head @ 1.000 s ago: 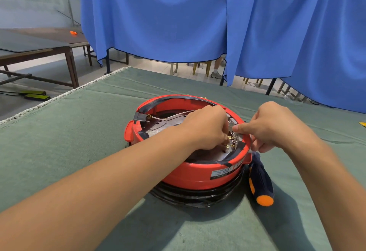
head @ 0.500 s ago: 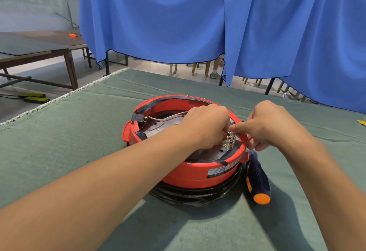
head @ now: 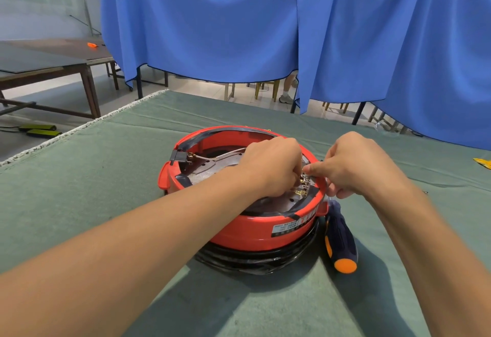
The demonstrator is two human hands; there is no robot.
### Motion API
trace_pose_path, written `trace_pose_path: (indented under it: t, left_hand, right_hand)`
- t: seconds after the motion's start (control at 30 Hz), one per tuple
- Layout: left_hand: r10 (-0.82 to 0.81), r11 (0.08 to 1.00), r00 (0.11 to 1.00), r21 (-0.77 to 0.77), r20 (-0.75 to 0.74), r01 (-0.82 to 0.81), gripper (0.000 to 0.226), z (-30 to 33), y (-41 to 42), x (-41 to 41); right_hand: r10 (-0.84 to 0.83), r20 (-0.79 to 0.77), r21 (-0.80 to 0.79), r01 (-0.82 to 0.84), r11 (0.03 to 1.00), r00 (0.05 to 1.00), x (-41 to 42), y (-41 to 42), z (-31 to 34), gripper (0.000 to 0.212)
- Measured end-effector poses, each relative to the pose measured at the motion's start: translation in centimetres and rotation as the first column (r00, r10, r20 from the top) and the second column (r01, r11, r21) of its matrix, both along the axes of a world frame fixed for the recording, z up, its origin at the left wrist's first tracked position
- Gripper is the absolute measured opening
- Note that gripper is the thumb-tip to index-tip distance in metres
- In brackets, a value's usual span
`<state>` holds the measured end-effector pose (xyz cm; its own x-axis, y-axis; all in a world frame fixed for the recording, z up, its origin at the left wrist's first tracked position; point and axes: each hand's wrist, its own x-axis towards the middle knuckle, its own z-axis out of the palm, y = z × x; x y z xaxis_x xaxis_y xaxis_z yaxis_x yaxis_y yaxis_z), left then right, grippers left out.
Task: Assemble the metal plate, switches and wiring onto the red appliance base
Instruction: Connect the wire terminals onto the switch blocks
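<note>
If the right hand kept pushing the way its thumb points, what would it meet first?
The right hand points its thumb left, at the brass terminals inside the red appliance base; just beyond are the left hand fingers. Depth is uncertain.

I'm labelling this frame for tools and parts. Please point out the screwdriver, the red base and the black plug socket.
screwdriver (head: 341,241), head view, on the dark handle.
red base (head: 252,233), head view, on the near outer wall.
black plug socket (head: 177,156), head view, on its black body.

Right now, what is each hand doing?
Left hand: fingers curled down among the small brass terminals; grip hidden.
Right hand: pinching those terminals.
</note>
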<state>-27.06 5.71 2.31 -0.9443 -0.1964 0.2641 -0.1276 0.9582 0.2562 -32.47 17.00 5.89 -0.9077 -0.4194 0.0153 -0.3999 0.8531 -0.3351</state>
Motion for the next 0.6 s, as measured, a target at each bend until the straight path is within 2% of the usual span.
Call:
trace_pose_path:
  t: [0.23,0.33,0.47,0.6]
  left_hand:
    - [-0.029,0.998,0.999,0.053,-0.015,0.030,0.016,0.13,0.10,0.30]
    - [-0.024,0.992,1.000,0.120,-0.003,0.025,0.015,0.20,-0.09,0.33]
    - [-0.021,0.971,0.998,0.240,0.053,0.008,0.016,0.32,-0.13,0.39]
    - [0.000,0.963,1.000,0.268,0.031,-0.008,0.017,0.61,-0.24,0.50]
  right_hand:
    - [0.003,0.041,-0.020,-0.002,1.000,0.999,0.12,0.22,0.32,0.045]
    - [-0.001,0.061,-0.046,0.004,0.999,0.998,0.17,0.20,0.21,0.043]
    - [0.004,0.002,-0.008,-0.004,1.000,1.000,0.36,0.15,-0.05,0.042]
    - [-0.008,0.032,-0.017,0.009,1.000,0.999,0.09,0.20,0.14,0.045]
